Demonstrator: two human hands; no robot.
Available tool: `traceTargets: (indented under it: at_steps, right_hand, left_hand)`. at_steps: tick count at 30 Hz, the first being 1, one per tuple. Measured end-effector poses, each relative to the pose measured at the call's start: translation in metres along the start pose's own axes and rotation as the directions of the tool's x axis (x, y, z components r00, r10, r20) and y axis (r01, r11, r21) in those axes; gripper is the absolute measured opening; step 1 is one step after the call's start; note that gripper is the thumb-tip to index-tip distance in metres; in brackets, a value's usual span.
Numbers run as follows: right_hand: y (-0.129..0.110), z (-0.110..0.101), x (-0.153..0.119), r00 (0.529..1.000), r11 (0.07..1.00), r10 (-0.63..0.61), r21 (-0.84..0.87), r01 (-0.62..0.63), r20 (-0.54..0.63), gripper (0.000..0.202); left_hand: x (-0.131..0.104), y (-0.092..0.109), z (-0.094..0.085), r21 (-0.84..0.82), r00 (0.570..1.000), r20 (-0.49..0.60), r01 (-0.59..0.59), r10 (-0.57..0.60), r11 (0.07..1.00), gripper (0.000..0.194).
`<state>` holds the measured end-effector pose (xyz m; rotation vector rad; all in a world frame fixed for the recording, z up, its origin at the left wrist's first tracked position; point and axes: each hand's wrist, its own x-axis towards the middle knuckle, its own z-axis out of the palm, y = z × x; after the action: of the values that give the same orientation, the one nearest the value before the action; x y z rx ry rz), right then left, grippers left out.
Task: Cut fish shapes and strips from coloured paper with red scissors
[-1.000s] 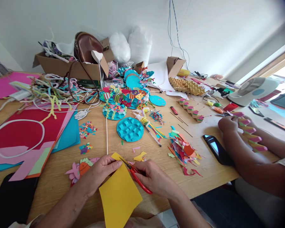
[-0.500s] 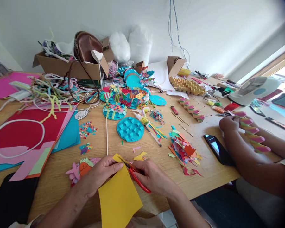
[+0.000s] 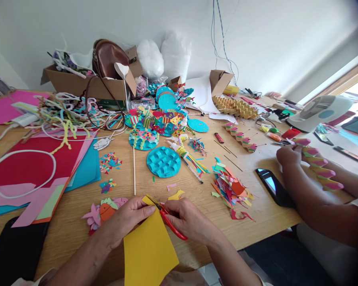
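Note:
A large sheet of yellow paper [image 3: 150, 250] hangs at the table's front edge, its upper corner pinched between the thumb and fingers of my left hand [image 3: 137, 214]. Red-handled scissors [image 3: 173, 227] are in my right hand [image 3: 186, 220], fingers wrapped round the handles. Their dark blades lie at the top of the yellow paper, close to my left thumb. Behind my hands a yellow scrap [image 3: 176, 195] rests on the wood. Left of my left hand are cut paper shapes [image 3: 107, 211], orange, pink and green.
A round blue scalloped disc [image 3: 163, 161] lies ahead, with a glue bottle [image 3: 179, 149] beside it. Paper scraps [image 3: 231, 184] and a phone [image 3: 274, 186] are to the right. Another person's hands hold a pink-yellow paper strip [image 3: 319, 165]. Coloured sheets [image 3: 35, 159] lie left.
The scissors and my right hand have shifted very slightly left along the paper. The other person's pink-yellow strip has moved a little to the right.

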<state>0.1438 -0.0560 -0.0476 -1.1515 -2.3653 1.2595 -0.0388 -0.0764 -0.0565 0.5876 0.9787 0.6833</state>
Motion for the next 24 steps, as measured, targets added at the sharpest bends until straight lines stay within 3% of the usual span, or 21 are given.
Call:
traceTargets:
  at_steps: [8, 15, 17, 20, 22, 24]
  right_hand:
    - [0.002, 0.001, 0.000, 0.999, 0.999, 0.033, 0.032, -0.032, -0.025, 0.029]
    - [0.005, -0.016, -0.015, 0.984, 0.967, 0.154, -0.192, -0.170, -0.093, 0.028]
    - [0.013, -0.023, -0.023, 0.954, 0.906, 0.247, -0.309, -0.289, -0.168, 0.028]
    - [0.026, -0.029, -0.034, 0.875, 0.739, 0.395, -0.469, -0.484, -0.280, 0.026]
    - [0.032, -0.030, -0.039, 0.825, 0.653, 0.479, -0.506, -0.563, -0.300, 0.025]
    - [0.036, -0.030, -0.043, 0.799, 0.628, 0.528, -0.502, -0.595, -0.286, 0.023]
  left_hand:
    - [-0.001, 0.000, 0.002, -0.002, 0.998, -0.064, 0.025, -0.025, 1.000, 0.021]
    - [0.002, -0.004, -0.003, -0.031, 0.993, -0.054, -0.105, 0.104, 0.994, 0.014]
    - [0.001, -0.005, -0.003, -0.040, 0.995, -0.056, -0.086, 0.084, 0.995, 0.014]
    - [-0.001, -0.005, -0.002, -0.044, 0.997, -0.053, -0.050, 0.047, 0.998, 0.015]
    - [-0.001, -0.004, -0.001, -0.039, 0.998, -0.058, -0.027, 0.024, 0.999, 0.015]
    - [-0.001, -0.004, -0.001, -0.033, 0.998, -0.064, -0.019, 0.017, 0.999, 0.015]
